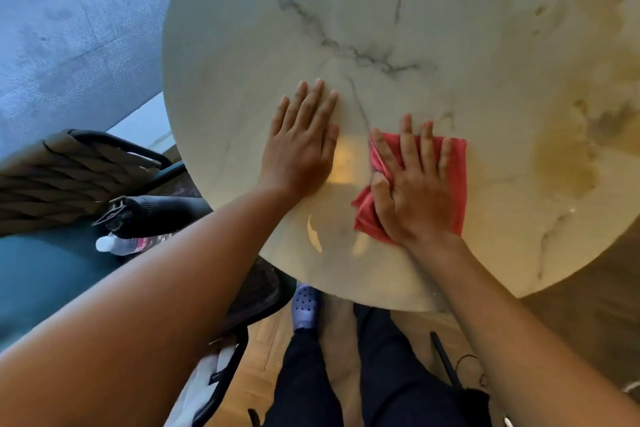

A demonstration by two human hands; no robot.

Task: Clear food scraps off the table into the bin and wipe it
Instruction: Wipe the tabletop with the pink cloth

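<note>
A round white marble table [398, 10] with grey veins fills the upper middle of the view. My left hand [301, 146] lies flat on its top, fingers straight and together, holding nothing. To its right my right hand [412, 191] presses a folded red cloth [457, 180] flat against the tabletop with spread fingers. The cloth sticks out on both sides of the hand. No food scraps show on the surface. Yellowish-brown patches mark the right part of the top.
A woven-back chair [69, 166] stands left of the table, with a black bag [156, 215] and a plastic bottle [121, 243] on its seat. A white bag [204, 388] hangs at the lower left. My legs and a blue clog [304, 305] are below the table edge.
</note>
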